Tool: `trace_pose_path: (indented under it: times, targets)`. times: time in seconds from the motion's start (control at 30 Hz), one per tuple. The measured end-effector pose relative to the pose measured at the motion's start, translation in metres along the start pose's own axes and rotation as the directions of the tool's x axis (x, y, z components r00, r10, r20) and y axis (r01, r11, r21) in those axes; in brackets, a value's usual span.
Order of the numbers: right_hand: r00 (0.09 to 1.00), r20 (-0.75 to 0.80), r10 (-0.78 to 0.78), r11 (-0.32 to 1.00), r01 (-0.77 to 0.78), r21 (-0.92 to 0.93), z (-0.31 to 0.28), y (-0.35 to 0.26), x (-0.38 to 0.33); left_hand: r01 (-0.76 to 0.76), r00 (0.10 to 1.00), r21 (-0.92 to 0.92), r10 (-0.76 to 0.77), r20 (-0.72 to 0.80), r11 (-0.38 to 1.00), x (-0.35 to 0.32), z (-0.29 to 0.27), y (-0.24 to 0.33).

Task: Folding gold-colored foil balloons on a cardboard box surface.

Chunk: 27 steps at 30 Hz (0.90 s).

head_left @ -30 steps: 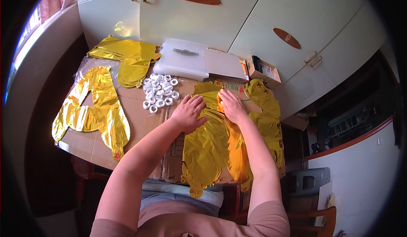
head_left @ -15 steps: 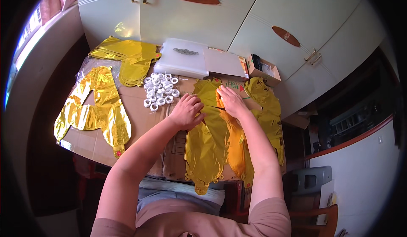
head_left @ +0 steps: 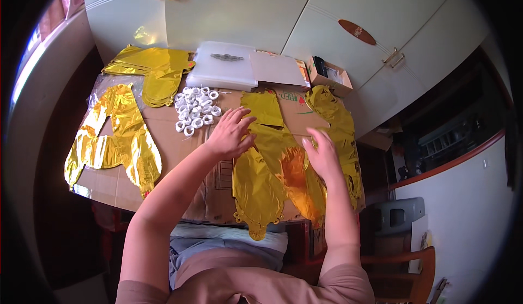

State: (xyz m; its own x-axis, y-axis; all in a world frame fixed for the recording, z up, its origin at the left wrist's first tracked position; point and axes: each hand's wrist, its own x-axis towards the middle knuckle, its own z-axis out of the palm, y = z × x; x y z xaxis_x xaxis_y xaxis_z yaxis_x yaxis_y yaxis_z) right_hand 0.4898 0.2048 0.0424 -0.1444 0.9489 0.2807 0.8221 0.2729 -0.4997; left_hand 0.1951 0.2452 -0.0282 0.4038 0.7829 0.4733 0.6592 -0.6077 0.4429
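Note:
My left hand (head_left: pixel 231 134) hovers at the left edge of a flat gold foil balloon (head_left: pixel 259 181), fingers spread and bent, nothing seen in them. A crumpled orange piece (head_left: pixel 297 181), thin and soft like cloth, lies along the right side of that foil; its kind is unclear. Just right of its upper end is my right hand (head_left: pixel 322 154), fingers apart and nothing in it. Beneath the right forearm and beyond it spreads another gold foil sheet (head_left: pixel 340 130), partly hidden by the arm.
An A-shaped gold foil balloon (head_left: pixel 117 140) lies at the left, with more folded gold foil (head_left: pixel 158 67) behind it. White ribbon rolls (head_left: pixel 190 111) are heaped mid-table. A translucent plastic box (head_left: pixel 223 72) and a small open box (head_left: pixel 329 78) stand by the pale cabinets (head_left: pixel 229 15).
My right hand has come off the orange piece and moved right and nearer me. The orange piece's far end now lies closer to me. My left hand's fingers have spread.

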Motion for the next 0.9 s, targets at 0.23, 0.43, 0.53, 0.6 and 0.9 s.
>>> trace_pose_path:
  times: [0.23,0.43,0.53,0.6,0.9]
  targets:
    - [0.866,-0.228,0.446,0.867,-0.481,-0.132,-0.021,0.025,-0.173,-0.128,0.985,0.092,0.115,0.130,0.988,-0.010,0.002,-0.012]
    - [0.800,-0.313,0.511,0.775,-0.587,-0.235,-0.009,0.018,-0.196,-0.128,0.974,0.147,0.096,0.207,0.981,-0.011,0.004,-0.017]
    - [0.765,-0.295,0.573,0.748,-0.635,-0.193,-0.006,0.020,-0.190,-0.130,0.976,0.137,0.102,0.192,0.982,-0.010,0.007,-0.017]
    - [0.716,-0.180,0.674,0.715,-0.694,-0.085,-0.011,0.020,-0.185,-0.131,0.976,0.139,0.103,0.191,0.982,-0.010,0.006,-0.014]
    - [0.761,-0.202,0.617,0.760,-0.642,-0.100,-0.006,0.022,-0.173,-0.117,0.974,0.164,0.081,0.210,0.980,-0.012,0.006,-0.013]
